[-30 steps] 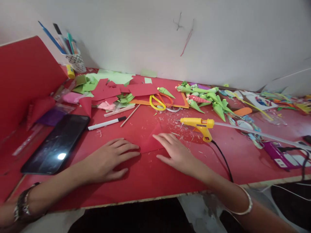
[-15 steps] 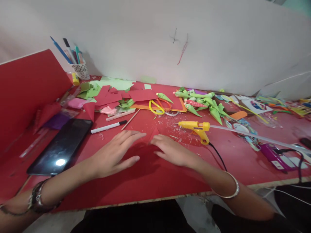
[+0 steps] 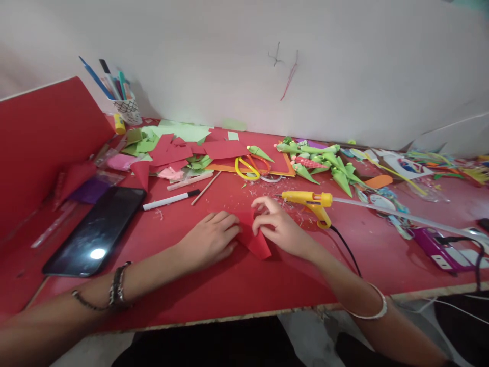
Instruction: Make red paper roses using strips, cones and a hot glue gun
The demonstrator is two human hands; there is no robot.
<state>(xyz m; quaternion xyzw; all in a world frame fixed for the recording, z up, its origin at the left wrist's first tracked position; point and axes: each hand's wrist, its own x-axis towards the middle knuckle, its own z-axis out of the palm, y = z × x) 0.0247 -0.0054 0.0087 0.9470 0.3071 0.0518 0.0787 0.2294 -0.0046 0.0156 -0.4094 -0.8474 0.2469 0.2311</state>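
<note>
Between my two hands is a piece of red paper [image 3: 256, 243], partly curled, low over the red tabletop [image 3: 198, 300]. My left hand [image 3: 214, 237] is closed on its left edge, with the fingertips partly hidden behind it. My right hand [image 3: 280, 229] pinches the paper's right side between thumb and bent fingers. Just beyond my right hand lies a yellow glue gun [image 3: 308, 200] with a clear glue stick in its back. A white marker with a black cap [image 3: 171, 200] and a thin wooden stick [image 3: 206, 188] lie past my left hand.
A black phone [image 3: 97, 232] lies at the left. Red and green paper scraps [image 3: 171, 150], yellow-handled scissors [image 3: 246, 171] and several green paper cones [image 3: 336, 173] fill the back. A pen cup [image 3: 128, 111] stands by the wall. A purple power strip [image 3: 439, 250] sits at the right.
My left hand has moved right and closed on the red paper. My right hand's fingers have curled around it, and the paper now shows raised and curved between them.
</note>
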